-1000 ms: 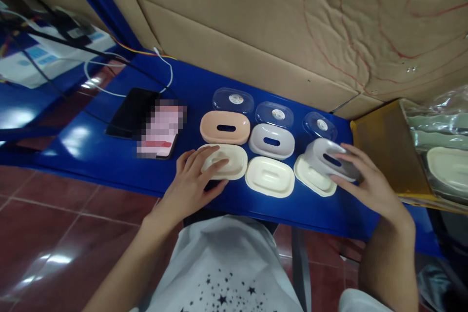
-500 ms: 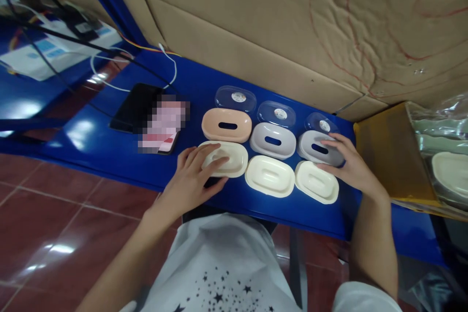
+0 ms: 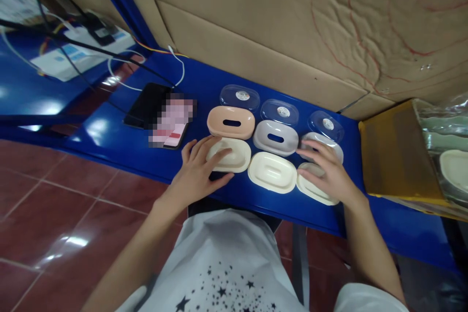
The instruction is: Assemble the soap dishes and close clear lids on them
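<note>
My left hand [image 3: 195, 168] rests with spread fingers over the left cream soap dish base [image 3: 239, 157], its fingertips at the far rim and in the middle. My right hand [image 3: 325, 170] hovers with fingers apart above the right cream base [image 3: 317, 191] and partly hides a pale grey slotted soap dish [image 3: 334, 148]. Between the hands lies another cream base [image 3: 272, 173]. Behind the bases stand a peach slotted dish [image 3: 231, 130] and a pale lilac one [image 3: 288, 145]. Farther back lie clear lids with round stickers: left [image 3: 228, 95], middle [image 3: 270, 109] and right [image 3: 336, 131].
A phone [image 3: 175, 139] and a black flat object [image 3: 142, 107] lie on the blue table [image 3: 197, 75] at left, near cables and a white power strip [image 3: 69, 66]. An open carton [image 3: 398, 156] with wrapped pieces stands at right; cardboard [image 3: 256, 34] lines the back.
My right hand has moved left, from the far side of the grey dish to over the right cream base. My left hand stays at its base. The view has shifted slightly.
</note>
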The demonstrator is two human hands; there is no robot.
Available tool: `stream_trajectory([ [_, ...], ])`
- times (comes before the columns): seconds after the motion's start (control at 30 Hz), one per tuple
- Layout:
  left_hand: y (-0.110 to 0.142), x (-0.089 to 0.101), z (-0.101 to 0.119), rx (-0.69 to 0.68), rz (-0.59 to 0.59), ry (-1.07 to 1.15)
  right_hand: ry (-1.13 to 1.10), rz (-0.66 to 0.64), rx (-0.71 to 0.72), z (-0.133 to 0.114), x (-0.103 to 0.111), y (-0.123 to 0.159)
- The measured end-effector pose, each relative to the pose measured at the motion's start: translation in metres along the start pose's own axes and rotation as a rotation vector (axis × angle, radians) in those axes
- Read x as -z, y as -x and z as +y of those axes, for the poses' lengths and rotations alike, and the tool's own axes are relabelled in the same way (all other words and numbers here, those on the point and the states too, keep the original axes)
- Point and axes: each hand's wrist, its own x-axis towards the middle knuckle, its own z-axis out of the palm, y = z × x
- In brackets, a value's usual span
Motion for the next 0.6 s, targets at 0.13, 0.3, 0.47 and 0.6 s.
stream_trajectory([
  [0.13,-0.001,0.000,0.001,0.016,-0.020,0.024,0.008,-0.014,0.078,-0.026,-0.008,-0.017],
  [0.3,-0.003,0.002,0.003,0.021,-0.035,0.031,0.109,-0.135,0.160,-0.060,-0.017,-0.075],
  [0.47,0.000,0.010,0.004,0.087,-0.003,0.000,0.194,-0.219,0.177,-0.077,-0.040,-0.149],
  [0.6,0.005,0.017,-0.001,0.144,-0.013,0.022,0.159,-0.318,0.182,-0.076,-0.055,-0.180],
])
